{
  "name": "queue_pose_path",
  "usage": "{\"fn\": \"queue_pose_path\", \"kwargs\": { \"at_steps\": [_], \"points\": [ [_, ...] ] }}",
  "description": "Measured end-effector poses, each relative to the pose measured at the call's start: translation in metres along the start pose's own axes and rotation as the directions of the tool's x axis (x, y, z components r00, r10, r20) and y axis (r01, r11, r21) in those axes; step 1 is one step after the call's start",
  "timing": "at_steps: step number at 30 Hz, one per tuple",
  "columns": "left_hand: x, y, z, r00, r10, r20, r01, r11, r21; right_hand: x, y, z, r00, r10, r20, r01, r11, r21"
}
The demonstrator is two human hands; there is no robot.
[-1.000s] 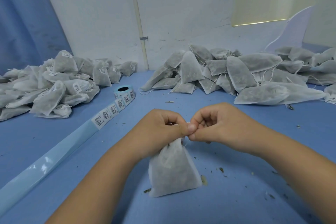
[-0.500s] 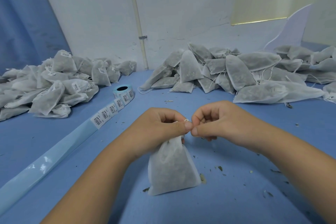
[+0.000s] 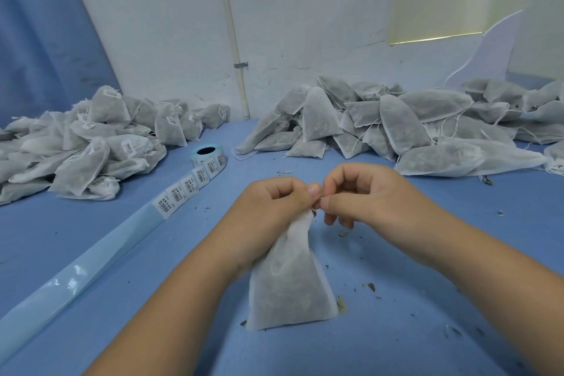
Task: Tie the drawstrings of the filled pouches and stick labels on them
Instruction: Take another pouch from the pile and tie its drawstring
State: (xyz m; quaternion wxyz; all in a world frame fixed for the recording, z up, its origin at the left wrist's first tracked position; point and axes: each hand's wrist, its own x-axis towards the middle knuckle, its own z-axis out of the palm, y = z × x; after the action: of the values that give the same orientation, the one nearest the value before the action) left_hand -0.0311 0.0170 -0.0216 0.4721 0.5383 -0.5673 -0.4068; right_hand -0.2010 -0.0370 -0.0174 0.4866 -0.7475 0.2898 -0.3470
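A filled white mesh pouch (image 3: pixel 290 287) stands upright on the blue table (image 3: pixel 396 345) in front of me, its neck gathered to a point. My left hand (image 3: pixel 274 201) grips that gathered neck from the left. My right hand (image 3: pixel 360 192) pinches the thin drawstring right at the neck, thumb and forefinger against my left thumb tip. The string itself is almost hidden between my fingers. A roll of barcode labels (image 3: pixel 209 156) lies behind and to the left, its strip (image 3: pixel 180 192) unrolled toward me.
A heap of labelled pouches (image 3: pixel 85 143) fills the left side. A bigger heap of unlabelled pouches with loose strings (image 3: pixel 396 128) runs along the back right by the wall. Empty label backing (image 3: pixel 70 281) trails to the front left. Herb crumbs dot the table.
My hands have stayed together at the pouch neck, with small finger shifts on the string. The pouch has kept its place.
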Motion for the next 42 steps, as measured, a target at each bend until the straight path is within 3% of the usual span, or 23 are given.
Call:
{"fn": "queue_pose_path", "kwargs": {
  "at_steps": [5,9,14,18,25,35,38,42],
  "points": [
    [0.001,0.001,-0.001,1.000,-0.010,-0.007,0.010,0.996,-0.092,-0.005,-0.008,0.008,0.993,-0.018,-0.117,0.023,0.999,0.041],
    [0.001,0.001,0.001,0.998,0.028,-0.052,-0.031,0.998,-0.057,-0.006,-0.009,0.013,0.977,-0.068,-0.202,0.078,0.996,0.044],
    [0.002,0.001,0.004,0.987,0.131,-0.095,-0.127,0.991,0.043,-0.007,-0.007,0.018,0.946,-0.177,-0.271,0.138,0.978,-0.158],
    [0.002,-0.001,0.004,0.968,0.221,-0.121,-0.199,0.965,0.171,-0.007,-0.006,0.018,0.946,-0.177,-0.273,0.117,0.968,-0.223],
    [0.003,-0.005,0.003,0.967,0.228,-0.115,-0.185,0.937,0.296,-0.005,-0.003,0.017,0.961,-0.106,-0.256,0.037,0.965,-0.261],
    [0.002,-0.003,0.005,0.955,0.250,-0.160,-0.188,0.927,0.325,-0.006,-0.001,0.019,0.937,-0.231,-0.261,0.092,0.886,-0.454],
    [0.002,-0.003,0.008,0.922,0.321,-0.215,-0.203,0.876,0.437,-0.006,0.001,0.019,0.951,-0.193,-0.240,0.054,0.872,-0.486],
    [0.002,-0.004,0.013,0.833,0.511,-0.212,-0.265,0.704,0.659,-0.006,0.000,0.018,0.964,-0.139,-0.226,0.014,0.876,-0.482]
  ]
}}
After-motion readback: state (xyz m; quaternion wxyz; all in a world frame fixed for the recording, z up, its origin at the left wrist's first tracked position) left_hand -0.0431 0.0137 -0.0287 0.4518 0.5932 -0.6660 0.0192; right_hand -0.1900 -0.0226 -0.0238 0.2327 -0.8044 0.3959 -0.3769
